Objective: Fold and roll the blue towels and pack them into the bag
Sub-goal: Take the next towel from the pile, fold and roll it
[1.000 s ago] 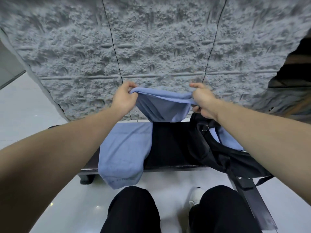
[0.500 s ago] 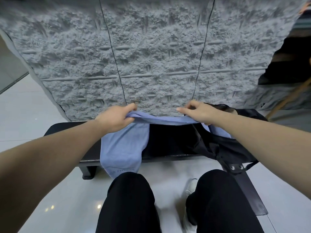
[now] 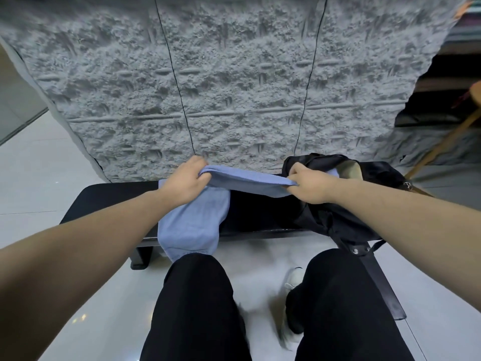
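Stretching a blue towel (image 3: 250, 182) between both hands, the person holds it just above a black bench (image 3: 109, 201) that stands against a rough grey wall (image 3: 234, 87). The left hand (image 3: 183, 182) grips the towel's left end, fingers curled over the cloth and bunching it. The right hand (image 3: 308, 185) pinches the right end, thumb and fingers clamped together on the edge. Between the two hands the towel hangs as a narrow, slightly sagging band.

A second blue towel (image 3: 191, 225) lies flat on the bench under the left hand; its near end droops over the bench's front edge toward the person's left knee (image 3: 197, 282).

A black bag (image 3: 346, 220) sits on the right part of the bench, just beside and partly behind the right hand. Its mouth is open at the top, showing a pale lining, and a small patch of blue shows inside near the right hand. A black strap (image 3: 380, 282) hangs from the bag down past the bench to the floor by the right knee (image 3: 338, 295).

The person wears black trousers, and a white shoe (image 3: 294, 278) shows between the knees on the pale shiny floor (image 3: 39, 178)
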A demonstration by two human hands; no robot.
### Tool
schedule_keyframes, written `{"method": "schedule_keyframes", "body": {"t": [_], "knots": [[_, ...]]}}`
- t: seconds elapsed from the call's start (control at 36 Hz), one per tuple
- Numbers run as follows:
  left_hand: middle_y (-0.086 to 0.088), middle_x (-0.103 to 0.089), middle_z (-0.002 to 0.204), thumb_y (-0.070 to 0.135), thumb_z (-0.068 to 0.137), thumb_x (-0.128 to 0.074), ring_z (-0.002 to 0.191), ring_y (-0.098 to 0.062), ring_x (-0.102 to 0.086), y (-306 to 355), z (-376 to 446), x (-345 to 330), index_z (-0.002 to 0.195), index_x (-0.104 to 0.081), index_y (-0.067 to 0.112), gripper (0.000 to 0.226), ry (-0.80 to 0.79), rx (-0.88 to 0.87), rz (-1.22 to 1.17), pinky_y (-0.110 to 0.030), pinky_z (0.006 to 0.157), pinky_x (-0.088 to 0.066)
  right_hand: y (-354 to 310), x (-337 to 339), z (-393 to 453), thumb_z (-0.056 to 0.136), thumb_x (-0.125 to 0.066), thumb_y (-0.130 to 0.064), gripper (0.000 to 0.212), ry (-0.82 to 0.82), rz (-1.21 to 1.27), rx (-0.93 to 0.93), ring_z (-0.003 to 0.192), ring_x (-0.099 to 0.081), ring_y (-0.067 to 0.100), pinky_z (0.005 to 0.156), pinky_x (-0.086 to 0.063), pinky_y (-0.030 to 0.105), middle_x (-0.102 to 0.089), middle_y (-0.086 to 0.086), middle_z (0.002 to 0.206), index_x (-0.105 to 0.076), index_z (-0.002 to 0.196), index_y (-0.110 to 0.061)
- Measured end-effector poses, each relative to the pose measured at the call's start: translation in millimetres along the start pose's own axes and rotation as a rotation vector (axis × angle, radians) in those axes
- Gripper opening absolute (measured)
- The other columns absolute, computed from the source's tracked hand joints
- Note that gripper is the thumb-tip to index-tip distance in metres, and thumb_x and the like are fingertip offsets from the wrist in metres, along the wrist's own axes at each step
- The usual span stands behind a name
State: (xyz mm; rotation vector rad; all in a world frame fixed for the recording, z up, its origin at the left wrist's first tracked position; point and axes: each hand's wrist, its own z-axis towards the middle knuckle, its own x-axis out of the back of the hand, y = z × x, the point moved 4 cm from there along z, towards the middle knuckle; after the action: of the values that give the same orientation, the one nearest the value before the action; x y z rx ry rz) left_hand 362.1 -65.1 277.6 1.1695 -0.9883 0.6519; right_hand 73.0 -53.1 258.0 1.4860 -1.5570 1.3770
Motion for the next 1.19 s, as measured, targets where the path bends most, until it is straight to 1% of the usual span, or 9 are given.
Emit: {"method": "schedule_keyframes", "body": {"t": [0.14,0.25,0.33,0.47,0.67,0.75,0.89,1.03,1.19], "knots": [[-0.022,-0.05,0.104,0.022,0.091,-0.044,0.096,-0.039,-0.054,-2,2,-4,0.098,-0.049,-0.005,0.028,-0.018,0.176,-0.348,-0.057,0.088,-0.051,0,6,-7,0.1,-0.044,-0.027,0.018,0.117,0.059,0.116,0.094,-0.054,0.019,0.083,-0.042,0.034,-0.038,-0.012,0.128,-0.06,0.099,-0.018],[-0.02,-0.055,0.089,0.012,0.086,-0.058,0.079,-0.031,-0.055,0,2,-3,0.091,-0.05,0.0,0.015,0.05,0.221,-0.507,-0.047,0.077,-0.053,-4,12,-10,0.094,-0.057,-0.027,0.02,0.201,0.083,0.18,0.101,-0.052,0.022,0.092,-0.043,0.039,-0.057,0.002,0.112,-0.066,0.092,-0.01],[-0.005,-0.039,0.071,-0.003,0.087,-0.053,0.064,-0.016,-0.033,2,6,4,0.073,-0.038,0.013,0.026,0.151,0.208,-0.485,-0.03,0.06,-0.033,-3,14,-15,0.088,-0.064,-0.026,0.022,0.237,0.188,0.152,0.083,-0.057,0.026,0.075,-0.045,0.04,-0.06,0.009,0.09,-0.061,0.084,-0.004],[-0.007,-0.055,0.083,-0.001,0.088,-0.05,0.07,-0.018,-0.043,15,10,10,0.097,-0.054,0.004,0.011,0.085,0.055,-0.313,-0.02,0.058,-0.039,-4,16,-22,0.086,-0.056,-0.005,0.023,0.22,0.272,0.127,0.063,-0.041,0.016,0.056,-0.028,0.03,-0.047,-0.001,0.068,-0.042,0.073,-0.017],[0.001,-0.067,0.099,0.014,0.089,-0.051,0.086,-0.024,-0.06,28,5,21,0.117,-0.057,0.028,0.032,-0.035,-0.108,0.019,-0.041,0.073,-0.05,-7,20,-17,0.088,-0.043,0.001,0.049,0.184,0.377,0.11,0.066,-0.047,0.038,0.057,-0.033,0.041,-0.055,0.025,0.087,-0.03,0.117,-0.036],[0.001,-0.068,0.098,0.023,0.081,-0.041,0.087,-0.024,-0.059,34,-3,23,0.115,-0.059,0.029,0.039,-0.083,-0.147,0.068,-0.041,0.073,-0.05,-14,20,-20,0.09,-0.043,-0.001,0.057,0.161,0.294,0.142,0.079,-0.055,0.033,0.06,-0.041,0.029,-0.061,0.007,0.105,-0.038,0.136,-0.034],[-0.007,-0.056,0.071,0.024,0.091,-0.034,0.066,-0.025,-0.046,24,-15,18,0.082,-0.052,0.011,0.024,-0.171,-0.065,0.09,-0.037,0.059,-0.034,-20,13,-31,0.085,-0.041,0.0,0.046,0.111,0.162,0.211,0.088,-0.056,0.026,0.073,-0.046,0.041,-0.06,-0.002,0.102,-0.051,0.108,-0.038],[-0.006,-0.06,0.106,0.003,0.095,-0.038,0.101,-0.025,-0.054,1,-33,12,0.105,-0.06,0.007,0.024,-0.176,-0.057,0.002,-0.035,0.082,-0.041,-11,2,-42,0.092,-0.051,-0.015,0.016,0.175,0.22,0.175,0.066,-0.05,0.015,0.06,-0.034,0.033,-0.055,-0.002,0.077,-0.044,0.105,-0.021],[0.006,-0.061,0.129,0.0,0.098,-0.033,0.124,-0.009,-0.052,-9,-51,-4,0.127,-0.062,0.023,0.046,-0.098,0.09,-0.551,-0.026,0.102,-0.042,-13,-10,-52,0.091,-0.053,-0.019,0.009,0.174,0.262,0.175,0.064,-0.047,0.009,0.061,-0.035,0.03,-0.053,-0.006,0.072,-0.044,0.091,-0.021]]}}
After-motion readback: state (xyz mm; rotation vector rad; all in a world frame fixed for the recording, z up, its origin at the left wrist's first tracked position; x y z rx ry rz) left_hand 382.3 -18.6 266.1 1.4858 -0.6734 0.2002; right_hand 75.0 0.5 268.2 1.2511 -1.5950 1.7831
